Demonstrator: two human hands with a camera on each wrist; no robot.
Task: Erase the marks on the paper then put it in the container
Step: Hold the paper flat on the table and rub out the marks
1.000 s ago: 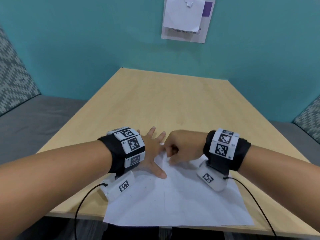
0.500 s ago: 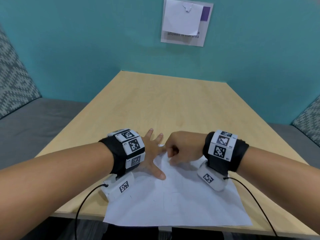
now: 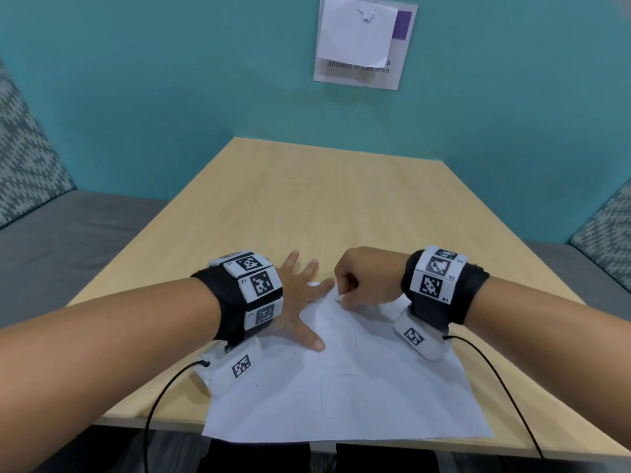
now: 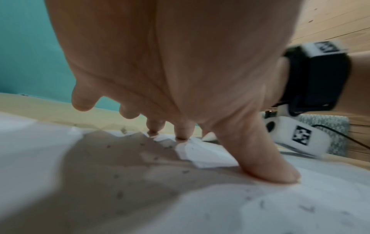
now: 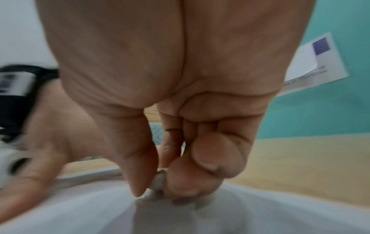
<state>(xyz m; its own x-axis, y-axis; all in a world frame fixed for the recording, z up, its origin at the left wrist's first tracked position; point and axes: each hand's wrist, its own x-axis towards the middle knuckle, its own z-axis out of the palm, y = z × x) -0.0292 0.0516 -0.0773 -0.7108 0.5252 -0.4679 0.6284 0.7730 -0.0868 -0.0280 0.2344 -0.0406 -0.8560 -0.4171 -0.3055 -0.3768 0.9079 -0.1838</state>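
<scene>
A white sheet of paper [image 3: 348, 387] lies at the near edge of the wooden table [image 3: 307, 206], its front hanging slightly over. Faint pencil marks and eraser crumbs [image 4: 120, 175] show on it. My left hand [image 3: 300, 302] is spread flat, thumb and fingers pressing the paper's far left corner [image 4: 200, 158]. My right hand [image 3: 351, 291] is curled and pinches a small white eraser [image 5: 159, 182] between thumb and fingers, its tip on the paper [image 5: 180, 213] near the far edge. No container is in view.
A teal wall with a pinned notice [image 3: 362, 42] stands behind the table. Grey benches with patterned cushions [image 3: 24, 158] flank both sides. Cables run from both wrist cameras over the table's front edge.
The right hand with the eraser has shifted slightly on the paper's far edge. The left hand keeps pressing in the same place.
</scene>
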